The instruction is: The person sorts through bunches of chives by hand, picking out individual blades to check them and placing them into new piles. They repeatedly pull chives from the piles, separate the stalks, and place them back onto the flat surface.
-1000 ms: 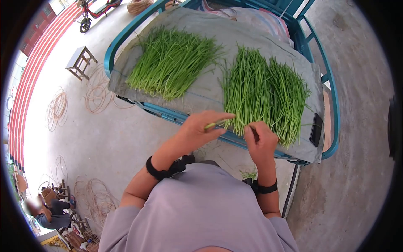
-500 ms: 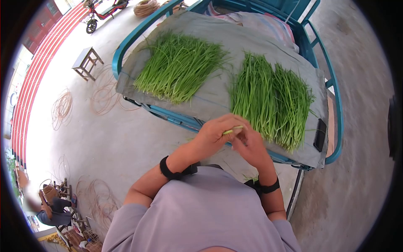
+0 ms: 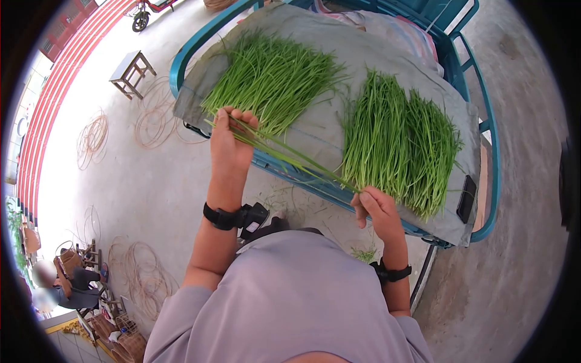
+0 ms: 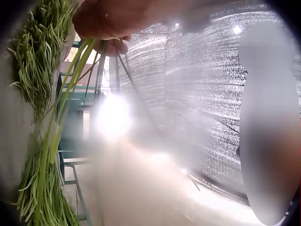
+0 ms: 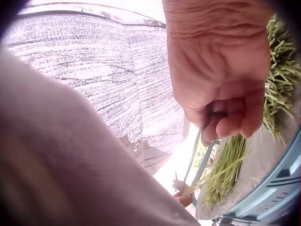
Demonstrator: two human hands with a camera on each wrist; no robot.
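A few long, thin green chive stalks (image 3: 302, 159) stretch slantwise between my two hands in the head view. My left hand (image 3: 232, 145), raised in front of the left pile, pinches them at one end. At their other end, thumb and fingers of my right hand (image 3: 381, 213) pinch them beside the cart's front edge. The left pile of chives (image 3: 272, 78) lies beyond my left hand. Two more chive bunches (image 3: 376, 133) lie side by side beyond my right hand. In the left wrist view the held stalks (image 4: 56, 129) hang from below the fingers.
The piles rest on a grey cloth (image 3: 321, 127) over a blue cart with a rail (image 3: 489, 157). A black phone (image 3: 466, 198) lies at the cloth's right edge. A stool (image 3: 132, 71) and coiled strands (image 3: 92, 139) are on the floor; a person (image 3: 78, 284) sits at lower left.
My hands were close together, then parted. The left hand moved left and up, drawing the stalks out between both hands; the right hand moved slightly right.
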